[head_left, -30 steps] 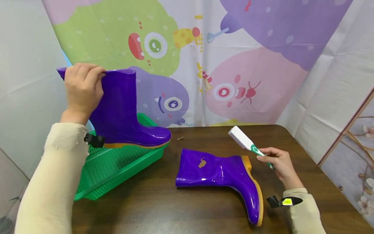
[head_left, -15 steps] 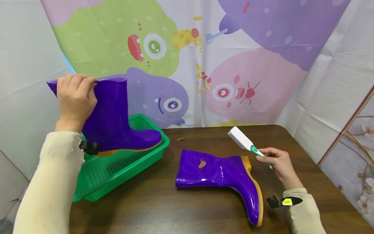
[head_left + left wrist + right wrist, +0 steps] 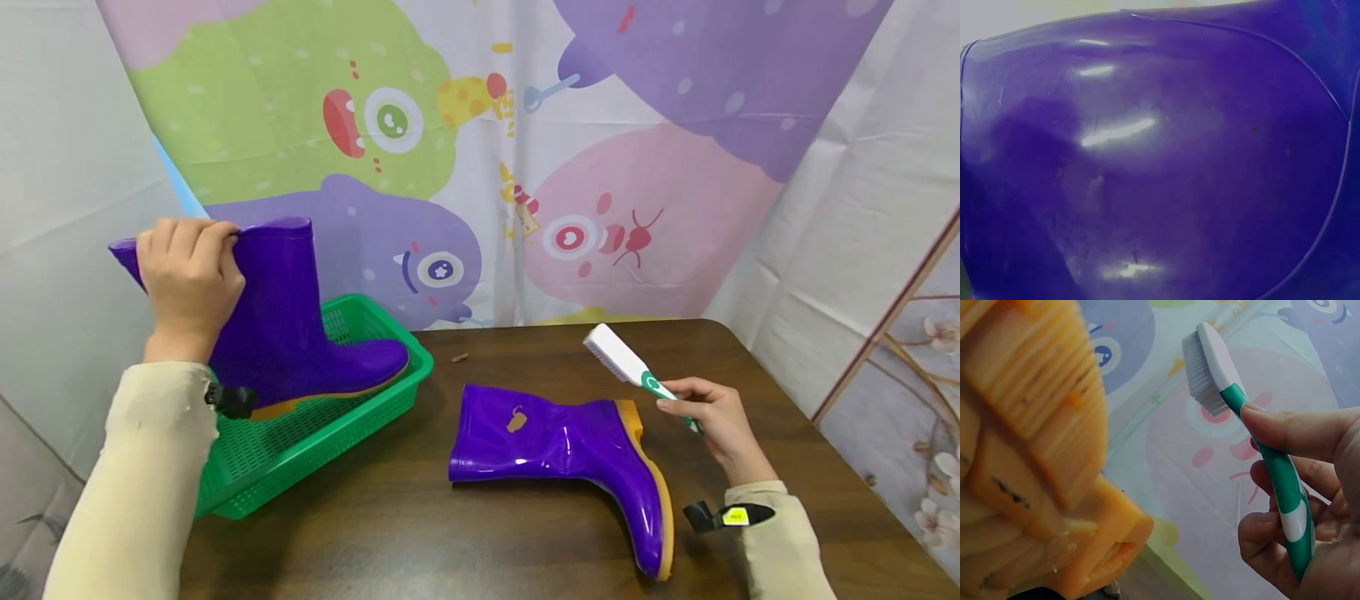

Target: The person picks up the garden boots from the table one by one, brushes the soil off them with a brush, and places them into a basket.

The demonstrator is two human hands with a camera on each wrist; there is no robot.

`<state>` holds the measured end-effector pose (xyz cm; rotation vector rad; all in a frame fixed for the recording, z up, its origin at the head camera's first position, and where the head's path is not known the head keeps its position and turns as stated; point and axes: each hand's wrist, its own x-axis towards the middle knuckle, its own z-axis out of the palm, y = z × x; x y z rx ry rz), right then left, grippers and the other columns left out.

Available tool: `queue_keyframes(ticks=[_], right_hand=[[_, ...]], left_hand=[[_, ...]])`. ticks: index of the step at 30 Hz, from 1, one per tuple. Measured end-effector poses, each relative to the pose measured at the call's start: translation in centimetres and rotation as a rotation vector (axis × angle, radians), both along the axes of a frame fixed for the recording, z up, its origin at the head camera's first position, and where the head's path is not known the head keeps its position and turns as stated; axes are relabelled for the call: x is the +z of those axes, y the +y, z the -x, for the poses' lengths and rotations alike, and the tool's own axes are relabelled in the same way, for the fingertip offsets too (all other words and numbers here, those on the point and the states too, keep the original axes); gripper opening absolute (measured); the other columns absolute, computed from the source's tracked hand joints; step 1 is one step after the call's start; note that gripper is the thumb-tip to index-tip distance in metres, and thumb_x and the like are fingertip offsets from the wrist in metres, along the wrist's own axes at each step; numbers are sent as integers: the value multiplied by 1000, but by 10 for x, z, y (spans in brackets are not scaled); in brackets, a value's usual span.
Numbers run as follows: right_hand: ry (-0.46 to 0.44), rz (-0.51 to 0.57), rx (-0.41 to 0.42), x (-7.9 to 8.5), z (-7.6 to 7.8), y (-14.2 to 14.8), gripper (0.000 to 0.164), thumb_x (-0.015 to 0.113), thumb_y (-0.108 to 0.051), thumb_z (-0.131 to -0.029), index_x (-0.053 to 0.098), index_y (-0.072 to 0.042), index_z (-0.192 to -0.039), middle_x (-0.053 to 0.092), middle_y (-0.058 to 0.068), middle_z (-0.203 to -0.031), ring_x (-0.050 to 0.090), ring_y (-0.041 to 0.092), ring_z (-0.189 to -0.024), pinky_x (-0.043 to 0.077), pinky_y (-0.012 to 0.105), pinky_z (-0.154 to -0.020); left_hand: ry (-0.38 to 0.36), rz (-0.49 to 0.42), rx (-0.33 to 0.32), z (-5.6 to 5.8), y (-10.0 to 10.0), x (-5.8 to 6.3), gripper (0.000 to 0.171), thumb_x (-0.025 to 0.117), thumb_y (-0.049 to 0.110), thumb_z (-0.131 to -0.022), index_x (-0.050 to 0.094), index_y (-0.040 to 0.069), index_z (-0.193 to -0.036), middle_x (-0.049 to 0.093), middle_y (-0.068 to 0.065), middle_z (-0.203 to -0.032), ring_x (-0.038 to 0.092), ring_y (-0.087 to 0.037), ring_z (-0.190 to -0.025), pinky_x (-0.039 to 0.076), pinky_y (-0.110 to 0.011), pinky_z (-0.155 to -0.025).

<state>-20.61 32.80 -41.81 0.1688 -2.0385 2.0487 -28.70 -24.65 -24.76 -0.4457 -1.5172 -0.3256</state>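
The held boot (image 3: 281,333) hides part of the green basket (image 3: 330,444).

"What colours are your rain boots (image 3: 555,442)?"

"Both purple with yellow-orange soles (image 3: 1060,437); a tan motif (image 3: 517,419) marks one."

"And your scrubbing brush (image 3: 1233,397)?"

"White and green. My basket (image 3: 375,412) is green, my bench (image 3: 405,517) dark brown, and green, purple and pink cartoon characters (image 3: 262,92) pattern the white backdrop (image 3: 487,179)."

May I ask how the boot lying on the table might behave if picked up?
The boot would probably flex: it looks creased near the ankle. Its glossy surface may feel slippery. The chunky yellow sole likely makes the foot heavier.
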Motion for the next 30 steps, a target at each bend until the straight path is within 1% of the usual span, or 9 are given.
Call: queue_keyframes(ticks=[6,11,13,18,21,25,30], right_hand=[[-3,-7,-4,-1,1,1,30,71,17,-79,81,-9,-90,69,-4,-72,64,7,-65,51,19,-54],[-12,-4,3,-1,1,1,30,71,16,-80,81,-10,-90,69,-3,-73,64,8,-65,53,19,-55],[-13,0,3,-1,1,1,30,71,17,-80,81,-10,-90,69,-3,-73,64,8,-66,53,20,-56],[-18,-6,1,-1,1,1,29,71,16,-80,81,-10,-90,69,-3,-73,64,8,-66,54,20,-57],[-15,-10,1,-1,2,2,29,71,16,-80,81,-9,-90,68,-3,-73,64,8,-66,54,20,-56],[-7,-11,3,-2,2,2,29,71,16,-80,80,-9,-90,69,-3,-73,64,8,-65,53,20,-56],[-8,-8,-7,-2,1,2,31,71,17,-79,81,-11,-89,69,-4,-72,64,7,-64,52,19,-55]], left_hand=[[5,8,13,-7,4,-13,10,59,-3,-87,65,-6,-81,60,-23,-77,47,-48,-70,31,-62,-66],[28,-14,59,-12,6,-21,13,56,-3,-87,65,-5,-78,61,-22,-74,47,-48,-67,30,-62,-63],[22,-24,75,-12,6,-25,15,55,-3,-87,65,-5,-77,61,-22,-73,46,-48,-66,30,-61,-63],[-23,-35,102,-9,-1,-35,17,53,-2,-87,66,-5,-77,61,-21,-73,47,-47,-66,31,-61,-62],[-56,-30,114,-5,-8,-44,18,52,-2,-87,67,-5,-77,62,-21,-73,47,-47,-66,31,-60,-62],[-79,-43,126,0,-17,-54,19,52,-2,-87,67,-5,-77,62,-22,-73,48,-47,-65,29,-59,-60],[-117,-52,129,5,-26,-59,19,53,0,-90,67,-6,-80,62,-25,-76,47,-48,-66,29,-59,-60]])
